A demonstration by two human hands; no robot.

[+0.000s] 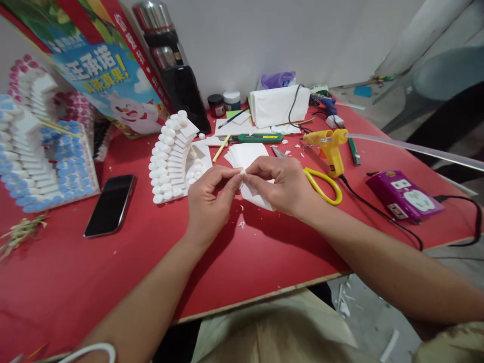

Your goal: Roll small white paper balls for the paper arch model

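My left hand [214, 194] and my right hand [282, 184] meet over the middle of the table. Between their thumbs and forefingers they pinch a small white piece [243, 172], too small and too covered to name surely. Under and behind the fingers lie white paper or card sheets [249, 153]. To the left stands a white stepped model [168, 161] edged with rounded white pieces. A yellow-handled pair of scissors [333, 190] lies beside my right hand, its blades partly hidden. Tiny white scraps [242, 222] are scattered below the hands.
A yellow glue gun [328, 148] stands on the right, corded near a purple power socket [403, 196]. A green utility knife [260, 137] lies behind the sheets. On the left are a phone [110, 205], a blue-and-white model [45, 161] and a large printed box [102, 70].
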